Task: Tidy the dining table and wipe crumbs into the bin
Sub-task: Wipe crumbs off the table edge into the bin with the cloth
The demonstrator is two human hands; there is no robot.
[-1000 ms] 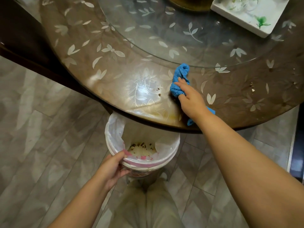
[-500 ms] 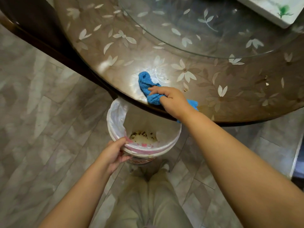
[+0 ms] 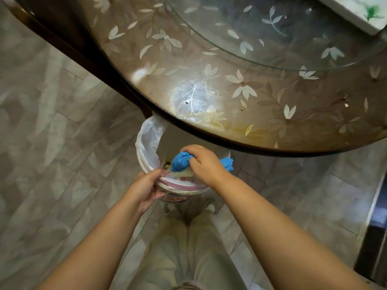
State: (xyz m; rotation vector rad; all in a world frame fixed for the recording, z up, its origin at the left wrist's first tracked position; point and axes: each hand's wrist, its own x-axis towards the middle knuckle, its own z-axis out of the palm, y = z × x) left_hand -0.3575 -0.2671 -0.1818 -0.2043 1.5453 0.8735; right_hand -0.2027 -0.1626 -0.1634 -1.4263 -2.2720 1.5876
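Head view, the only cam I had. The right hand (image 3: 206, 163) was curled round a bunched blue cloth (image 3: 181, 161), holding it over the mouth of the bin (image 3: 146, 162); the hand covered the cloth's middle, so only two blue ends stuck out, one to the left and one past the wrist side. The left hand (image 3: 146, 188) gripped the near rim of the bin, fingers folded over the edge w/ the thumb outside. The fingertips inside the rim were hidden from me.

The bin sat on the floor just under the edge of the table (image 3: 240, 130), lined w/ a clear bag (image 3: 149, 132) that puffed up at the far left. The table edge cut off the bin's far side. Inside I saw only a sliver of dark bits next to the cloth; too small to tell what they were.

On the table, a few crumbs (image 3: 345, 102) lay near the right side and a dark speck (image 3: 187, 102) sat in the glare patch. A glass turntable (image 3: 261, 38) took up the top, cut off by the frame. A white tray (image 3: 354, 15) w/ a green print sat on it at the top right, mostly out of shot. My view of the legs, in pale trousers (image 3: 178, 248), ran off the bottom.
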